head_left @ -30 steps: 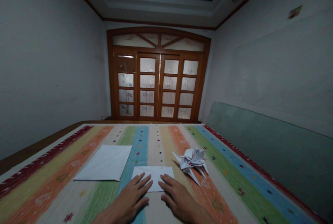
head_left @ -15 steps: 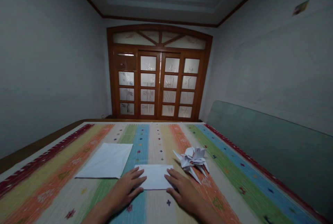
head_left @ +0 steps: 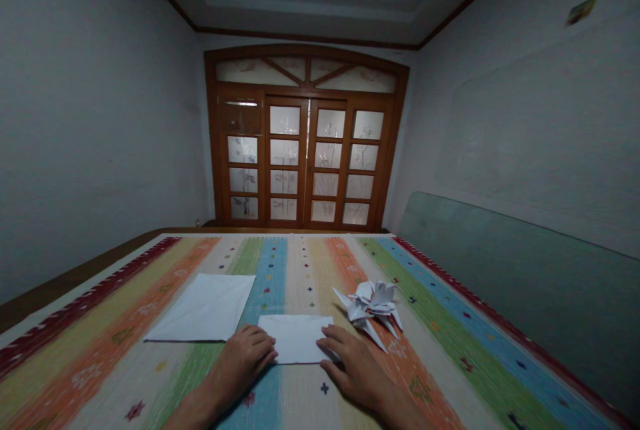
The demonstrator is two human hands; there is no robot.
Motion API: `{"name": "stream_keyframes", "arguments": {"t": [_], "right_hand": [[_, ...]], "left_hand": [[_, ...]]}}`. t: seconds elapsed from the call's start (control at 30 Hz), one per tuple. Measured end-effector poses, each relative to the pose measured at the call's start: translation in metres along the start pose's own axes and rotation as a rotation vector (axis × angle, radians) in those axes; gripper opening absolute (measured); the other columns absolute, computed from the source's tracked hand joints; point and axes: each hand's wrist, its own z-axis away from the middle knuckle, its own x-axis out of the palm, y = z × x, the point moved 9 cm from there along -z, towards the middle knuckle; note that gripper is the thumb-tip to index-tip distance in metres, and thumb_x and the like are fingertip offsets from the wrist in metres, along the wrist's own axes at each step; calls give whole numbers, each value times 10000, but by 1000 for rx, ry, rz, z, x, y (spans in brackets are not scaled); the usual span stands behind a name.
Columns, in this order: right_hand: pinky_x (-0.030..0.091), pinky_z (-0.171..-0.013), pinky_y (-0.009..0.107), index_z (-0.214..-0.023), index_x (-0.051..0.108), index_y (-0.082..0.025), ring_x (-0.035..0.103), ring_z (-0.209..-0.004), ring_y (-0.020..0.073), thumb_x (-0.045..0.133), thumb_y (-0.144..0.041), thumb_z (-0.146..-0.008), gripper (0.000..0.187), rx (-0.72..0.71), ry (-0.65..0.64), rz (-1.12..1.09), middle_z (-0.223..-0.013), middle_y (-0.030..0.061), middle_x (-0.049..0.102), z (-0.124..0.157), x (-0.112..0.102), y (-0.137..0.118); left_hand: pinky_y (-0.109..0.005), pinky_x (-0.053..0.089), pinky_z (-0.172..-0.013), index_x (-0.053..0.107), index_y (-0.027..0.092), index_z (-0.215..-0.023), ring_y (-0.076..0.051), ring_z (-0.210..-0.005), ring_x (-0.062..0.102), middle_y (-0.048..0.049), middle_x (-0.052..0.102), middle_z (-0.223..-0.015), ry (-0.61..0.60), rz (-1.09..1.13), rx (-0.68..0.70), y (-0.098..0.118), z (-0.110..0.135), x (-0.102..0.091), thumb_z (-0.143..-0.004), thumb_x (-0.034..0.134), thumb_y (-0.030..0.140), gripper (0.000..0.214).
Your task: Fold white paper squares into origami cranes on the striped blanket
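A small folded white paper (head_left: 299, 337) lies on the striped mat in front of me. My left hand (head_left: 243, 358) sits at its left near corner with the fingers curled in on the paper's edge. At the paper's right edge my right hand (head_left: 353, 365) lies with fingers stretched out flat and the thumb along the near edge. Just right of that hand sits a pile of folded white paper figures (head_left: 373, 305).
A larger flat white sheet (head_left: 205, 307) lies left of the folded paper. The colourful striped mat (head_left: 450, 363) covers the surface. A green panel (head_left: 525, 283) leans on the right wall. Wooden glazed doors (head_left: 305, 157) stand at the far end.
Both hands slid apart from the paper's near middle to its left and right edges. The left hand's fingers curled in from flat.
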Motion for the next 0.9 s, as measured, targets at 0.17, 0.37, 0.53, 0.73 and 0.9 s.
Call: {"name": "stream_keyframes", "arguments": {"t": [0.17,0.37,0.53,0.73,0.9], "right_hand": [[455,-1102,436,-1204,725,-232,592,-1274,288,562,-305,-980,286,-62,53,-20,-1382,127,644,0,-3,-3],[498,-1036,381,-1146,752,-238,639,-1187,263,561,-276,-996,246,-82,68,-52,-1286,108,697,-3,-4,-6],[505,-1014,364,-1105,770,-215,654,-1156,257,559,-258,-999,239,-93,79,-92,-1244,118,714,-3,-6,-8],[508,-997,357,-1055,780,-228,654,-1136,244,556,-257,-991,234,-133,76,-128,-1212,111,719,0,-6,-13],[502,-1011,367,-1057,766,-221,642,-1151,251,590,-228,-935,215,-162,61,-147,-1230,119,700,3,-7,-17]], "left_hand": [[-444,527,-1002,716,272,-1067,-284,-1152,644,-56,729,-1205,-36,109,-61,0,3,-6,-872,710,241,197],[-375,545,-943,718,261,-1054,-237,-1072,667,-49,743,-1118,-23,145,-15,3,1,-5,-953,579,177,191],[-350,539,-849,704,232,-987,-221,-922,667,-45,757,-974,14,96,35,10,-5,-7,-1014,500,191,209],[-429,485,-905,689,234,-904,-240,-885,636,-50,727,-871,-5,95,60,24,-7,-15,-1000,495,175,224],[-305,544,-793,685,246,-1143,-219,-922,682,-73,718,-1028,-33,286,-12,16,-1,-3,-989,457,140,295]]}}
